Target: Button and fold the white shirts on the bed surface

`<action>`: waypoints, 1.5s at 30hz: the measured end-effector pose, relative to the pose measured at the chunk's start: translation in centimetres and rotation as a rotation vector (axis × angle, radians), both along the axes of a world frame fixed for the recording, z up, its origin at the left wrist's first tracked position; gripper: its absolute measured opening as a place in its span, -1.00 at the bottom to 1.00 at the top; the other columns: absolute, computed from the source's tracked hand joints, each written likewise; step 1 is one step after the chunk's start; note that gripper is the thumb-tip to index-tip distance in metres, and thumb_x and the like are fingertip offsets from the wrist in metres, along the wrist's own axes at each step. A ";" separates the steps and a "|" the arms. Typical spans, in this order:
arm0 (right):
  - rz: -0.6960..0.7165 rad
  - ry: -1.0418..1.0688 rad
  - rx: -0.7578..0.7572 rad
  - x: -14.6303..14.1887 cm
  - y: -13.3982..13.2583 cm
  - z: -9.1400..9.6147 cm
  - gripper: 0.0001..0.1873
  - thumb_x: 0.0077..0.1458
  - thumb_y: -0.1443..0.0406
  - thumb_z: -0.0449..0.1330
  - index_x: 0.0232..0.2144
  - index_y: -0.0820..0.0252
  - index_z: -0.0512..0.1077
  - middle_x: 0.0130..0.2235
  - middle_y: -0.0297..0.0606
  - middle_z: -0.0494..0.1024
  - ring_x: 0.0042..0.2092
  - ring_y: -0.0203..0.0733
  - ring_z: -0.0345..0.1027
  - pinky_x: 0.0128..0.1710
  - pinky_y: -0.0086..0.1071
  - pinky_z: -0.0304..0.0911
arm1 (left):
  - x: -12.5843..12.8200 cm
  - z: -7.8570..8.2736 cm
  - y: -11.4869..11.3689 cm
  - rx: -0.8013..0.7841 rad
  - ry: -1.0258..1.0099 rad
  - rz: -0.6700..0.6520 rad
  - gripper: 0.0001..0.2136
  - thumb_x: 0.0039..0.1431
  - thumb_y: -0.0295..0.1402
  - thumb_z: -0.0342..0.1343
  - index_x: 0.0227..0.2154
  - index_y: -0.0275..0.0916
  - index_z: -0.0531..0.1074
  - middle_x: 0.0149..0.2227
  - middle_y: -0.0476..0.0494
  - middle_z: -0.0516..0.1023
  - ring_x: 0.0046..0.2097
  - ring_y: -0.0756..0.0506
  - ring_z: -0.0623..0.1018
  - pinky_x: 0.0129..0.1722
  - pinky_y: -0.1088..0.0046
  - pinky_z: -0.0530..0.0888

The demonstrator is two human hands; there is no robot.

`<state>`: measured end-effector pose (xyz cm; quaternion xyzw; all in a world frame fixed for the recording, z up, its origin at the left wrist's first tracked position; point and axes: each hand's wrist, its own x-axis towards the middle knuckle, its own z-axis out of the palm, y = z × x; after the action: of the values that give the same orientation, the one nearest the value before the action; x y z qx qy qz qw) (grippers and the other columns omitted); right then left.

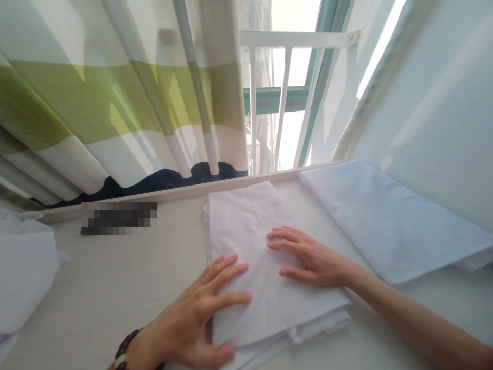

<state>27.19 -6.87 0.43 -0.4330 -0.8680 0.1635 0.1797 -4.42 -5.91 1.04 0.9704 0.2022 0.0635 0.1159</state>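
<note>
Folded white cloth (246, 221) lies flat on the pale tabletop (115, 288), approx. centre of view, near the window-side edge. L hand (196, 318) sits at its near-left side, fingers spread over the fabric, thumb along the near edge. R hand (308, 257) lies palm-down on the mid-right part. Neither hand clasps anything: both are spread flat, pressing at most.

The cloth looks thin, soft & light. It's several layers thick, w/ lower layers peeking out at the near-right corner. Prob. limp: taken by one corner, the layers would likely slide apart & the fold would drop open. Not fragile, no stiffness to rely on. Safest hold seems to be pinching all layers along a folded edge w/ both hands, or a flat hand slid beneath.

A second folded sheet (385, 221) lies near on the right; crumpled white fabric (23, 267) is well apart at far left. Striped curtain (115, 103) hangs behind.
</note>
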 end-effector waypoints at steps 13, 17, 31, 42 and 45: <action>0.058 -0.028 0.003 0.3 2.4 -0.1 -0.42 0.18 -0.02 0.15 0.17 0.07 0.37 0.32 -0.12 0.21 0.34 0.02 0.02 0.34 -0.01 -0.17 | -2.0 -0.2 2.6 0.050 -0.186 0.157 -0.49 0.04 -0.41 0.17 0.11 -0.16 0.32 0.18 -0.28 0.35 0.23 -0.25 0.33 0.17 0.15 0.36; 0.178 0.005 -0.046 2.2 -0.8 0.1 -0.27 0.05 -0.03 0.27 0.22 0.07 0.29 0.32 -0.13 0.20 0.35 0.07 -0.03 0.34 0.01 -0.14 | -2.1 -0.4 2.2 0.131 -0.359 0.140 -0.73 0.13 -0.57 0.03 -0.14 -0.17 0.44 -0.13 -0.13 0.57 -0.03 -0.09 0.55 0.00 0.41 0.49; 0.095 0.313 -0.004 2.4 -2.0 1.2 -0.92 0.15 0.30 0.27 -0.38 0.19 0.48 -0.32 -0.24 0.53 -0.27 -0.28 0.42 -0.26 -0.44 0.31 | -2.0 -1.6 3.2 0.269 -0.560 0.091 -0.67 0.22 -0.53 0.09 0.02 -0.19 0.27 -0.14 -0.17 0.52 -0.11 -0.08 0.57 -0.12 0.40 0.54; 0.210 0.330 -0.193 3.9 -2.3 2.6 -0.93 0.09 0.31 0.33 -0.42 0.18 0.53 -0.32 -0.25 0.50 -0.21 -0.24 0.35 -0.18 -0.38 0.28 | -1.1 3.5 0.6 0.177 -0.552 -0.100 -0.82 0.10 -0.59 0.00 -0.28 -0.26 0.43 -0.32 -0.20 0.50 -0.21 -0.17 0.52 -0.23 0.23 0.50; 0.214 0.128 -0.317 3.7 -2.2 2.1 -0.83 0.10 0.18 0.31 -0.42 0.16 0.58 -0.34 -0.24 0.50 -0.19 -0.19 0.34 -0.12 -0.33 0.27 | 0.2 2.3 -0.4 0.034 -0.425 -0.174 -0.89 0.10 -0.51 -0.04 -0.41 -0.22 0.37 -0.44 -0.13 0.45 -0.40 -0.10 0.44 -0.37 0.29 0.42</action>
<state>30.86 -9.06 2.57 -0.3497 -0.8594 0.3434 0.1455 -4.24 -6.31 3.32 0.9508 0.0876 0.2597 0.1444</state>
